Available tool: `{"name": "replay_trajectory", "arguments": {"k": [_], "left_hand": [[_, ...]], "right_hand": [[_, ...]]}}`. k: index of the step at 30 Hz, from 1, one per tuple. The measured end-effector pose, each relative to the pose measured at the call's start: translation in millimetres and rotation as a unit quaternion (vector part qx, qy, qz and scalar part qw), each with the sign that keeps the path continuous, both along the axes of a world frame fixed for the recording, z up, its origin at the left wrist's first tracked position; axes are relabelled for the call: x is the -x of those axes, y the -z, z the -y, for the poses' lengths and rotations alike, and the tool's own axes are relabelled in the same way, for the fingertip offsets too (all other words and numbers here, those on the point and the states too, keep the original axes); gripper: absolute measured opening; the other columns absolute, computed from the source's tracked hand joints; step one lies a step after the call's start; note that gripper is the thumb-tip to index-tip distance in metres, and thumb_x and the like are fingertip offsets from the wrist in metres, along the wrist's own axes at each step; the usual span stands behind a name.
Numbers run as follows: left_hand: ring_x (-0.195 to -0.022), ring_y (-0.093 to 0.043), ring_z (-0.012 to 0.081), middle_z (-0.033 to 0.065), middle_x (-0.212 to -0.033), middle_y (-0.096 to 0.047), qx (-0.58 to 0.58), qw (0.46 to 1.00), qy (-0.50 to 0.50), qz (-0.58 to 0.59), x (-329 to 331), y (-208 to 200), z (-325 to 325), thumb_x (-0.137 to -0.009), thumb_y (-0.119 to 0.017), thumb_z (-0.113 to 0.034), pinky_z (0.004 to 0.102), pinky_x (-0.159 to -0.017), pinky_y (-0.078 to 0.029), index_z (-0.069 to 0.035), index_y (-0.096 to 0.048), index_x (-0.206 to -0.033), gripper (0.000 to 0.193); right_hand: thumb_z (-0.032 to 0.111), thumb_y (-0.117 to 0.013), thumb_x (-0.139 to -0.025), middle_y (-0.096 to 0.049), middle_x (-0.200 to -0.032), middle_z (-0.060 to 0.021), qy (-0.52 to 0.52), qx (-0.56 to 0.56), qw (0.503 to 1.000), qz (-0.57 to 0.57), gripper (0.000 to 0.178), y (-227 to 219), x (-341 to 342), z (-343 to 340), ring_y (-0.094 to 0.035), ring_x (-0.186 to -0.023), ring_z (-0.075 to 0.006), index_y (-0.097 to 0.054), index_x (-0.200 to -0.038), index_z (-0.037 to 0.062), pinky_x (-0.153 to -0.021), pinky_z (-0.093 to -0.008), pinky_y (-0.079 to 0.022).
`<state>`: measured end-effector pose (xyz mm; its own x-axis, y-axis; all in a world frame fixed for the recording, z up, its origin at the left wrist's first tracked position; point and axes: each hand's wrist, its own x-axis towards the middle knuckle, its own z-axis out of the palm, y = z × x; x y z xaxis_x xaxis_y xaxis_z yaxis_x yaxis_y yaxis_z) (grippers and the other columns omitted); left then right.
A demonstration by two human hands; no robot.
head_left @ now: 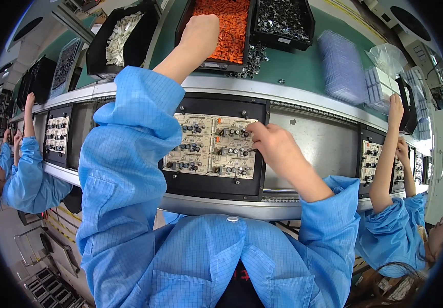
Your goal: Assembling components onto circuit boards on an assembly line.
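Observation:
My left hand [200,40] reaches over a black bin of small orange components [229,31]. Its fingers are curled in; what they hold, if anything, is hidden. My right hand [275,146] is at the right edge of a panel of pale circuit boards [210,154], with thumb and forefinger drawn together by the upper right capacitors. Whatever may be between those fingertips is too small to make out. Dark cylindrical capacitors stand in rows on the panel, and a couple of orange components [218,139] sit among them. A black carrier frame [216,104] surrounds the panel.
Bins of black-and-silver parts [284,20] and white parts [124,38] flank the orange one. Loose metal parts [253,60] lie beside them. Clear plastic trays [340,66] stand farther right. A metal conveyor rail [303,100] runs across. Co-workers' arms [385,169] work at both sides.

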<state>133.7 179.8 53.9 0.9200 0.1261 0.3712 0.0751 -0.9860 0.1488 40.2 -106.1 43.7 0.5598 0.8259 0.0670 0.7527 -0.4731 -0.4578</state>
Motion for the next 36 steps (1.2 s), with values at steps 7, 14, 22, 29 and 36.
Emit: {"name": "replay_trajectory", "arguments": {"k": [7,14,22,29,36], "left_hand": [[-0.079,-0.067,0.0278,0.0178,-0.079,-0.067,0.150,0.988,0.036,0.021,62,-44,23,-0.081,-0.063,-0.008,0.0364,-0.074,-0.052,0.002,-0.069,-0.092,0.016],[-0.073,-0.065,0.0170,0.0126,-0.079,-0.069,0.336,0.923,0.049,-0.182,173,-27,52,-0.084,-0.063,-0.004,0.0281,-0.069,-0.051,0.004,-0.067,-0.098,0.017],[-0.076,-0.064,0.0213,0.0138,-0.081,-0.066,0.380,0.906,0.037,-0.184,229,-1,83,-0.083,-0.065,-0.003,0.0307,-0.068,-0.051,0.005,-0.064,-0.092,0.012],[-0.079,-0.060,0.0299,0.0146,-0.081,-0.064,0.284,0.945,0.101,-0.128,233,13,97,-0.079,-0.067,-0.004,0.0372,-0.070,-0.050,0.002,-0.065,-0.087,0.010],[-0.083,-0.058,0.0322,0.0147,-0.081,-0.064,0.247,0.948,0.126,-0.156,232,12,103,-0.077,-0.066,-0.001,0.0385,-0.074,-0.048,0.002,-0.064,-0.083,0.007]], "right_hand": [[-0.002,-0.063,-0.076,-0.065,-0.088,-0.0156,0.107,-0.106,0.986,0.070,0.028,15,-97,-26,-0.063,-0.086,-0.0320,-0.059,-0.103,0.0031,-0.075,-0.0382,-0.050],[-0.003,-0.060,-0.077,-0.065,-0.092,-0.0133,0.060,-0.138,0.984,0.099,0.025,33,-120,-55,-0.061,-0.093,-0.0318,-0.058,-0.101,0.0055,-0.078,-0.0402,-0.050],[-0.001,-0.058,-0.079,-0.065,-0.092,-0.0081,0.028,-0.097,0.980,0.170,0.023,35,-119,-60,-0.061,-0.088,-0.0299,-0.059,-0.099,0.0086,-0.075,-0.0399,-0.050],[-0.001,-0.053,-0.080,-0.064,-0.093,-0.0073,0.006,-0.080,0.973,0.214,0.021,37,-115,-62,-0.060,-0.087,-0.0290,-0.058,-0.099,0.0082,-0.074,-0.0398,-0.050],[-0.001,-0.052,-0.079,-0.064,-0.094,-0.0074,0.018,-0.100,0.968,0.230,0.024,42,-118,-63,-0.060,-0.088,-0.0290,-0.058,-0.101,0.0068,-0.076,-0.0391,-0.050]]}}
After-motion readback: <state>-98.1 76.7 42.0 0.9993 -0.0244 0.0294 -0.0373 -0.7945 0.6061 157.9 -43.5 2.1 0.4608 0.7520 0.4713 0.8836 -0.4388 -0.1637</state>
